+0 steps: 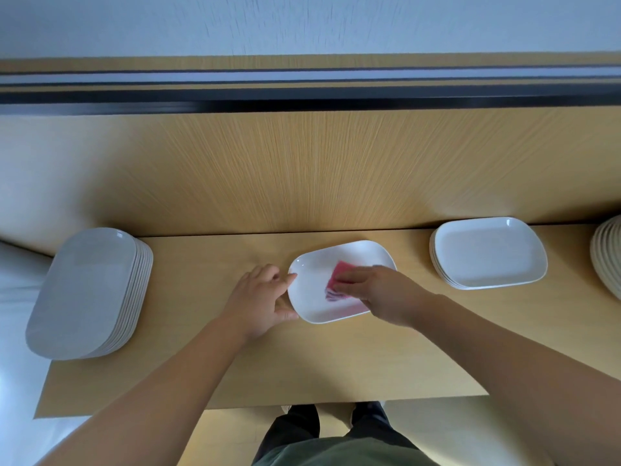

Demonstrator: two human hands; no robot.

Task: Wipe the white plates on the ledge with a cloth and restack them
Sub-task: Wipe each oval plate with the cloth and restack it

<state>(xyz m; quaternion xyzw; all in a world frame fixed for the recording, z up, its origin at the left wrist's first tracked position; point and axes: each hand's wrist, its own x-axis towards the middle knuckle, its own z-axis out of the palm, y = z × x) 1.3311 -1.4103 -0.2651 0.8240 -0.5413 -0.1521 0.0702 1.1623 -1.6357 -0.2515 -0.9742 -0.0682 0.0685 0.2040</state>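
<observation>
While the right hand [379, 294] presses the pink cloth [341, 270] flat onto the plate [312, 277] with straight fingers, the left hand [258, 297] clasps the plate's left rim between curled forefinger and thumb. The plate lies mid-ledge [336, 358], with the cloth under the right fingertips. A tall stack [87, 290] stands well left, a low stack [487, 253] to the right

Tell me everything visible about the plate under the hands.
The plate is white, glossy, rounded-rectangular with a shallow raised rim. It lies alone on the wooden ledge, between a tall left stack and a shorter right stack. The left hand grips its left edge; the right hand presses a pink cloth onto its middle.
</observation>
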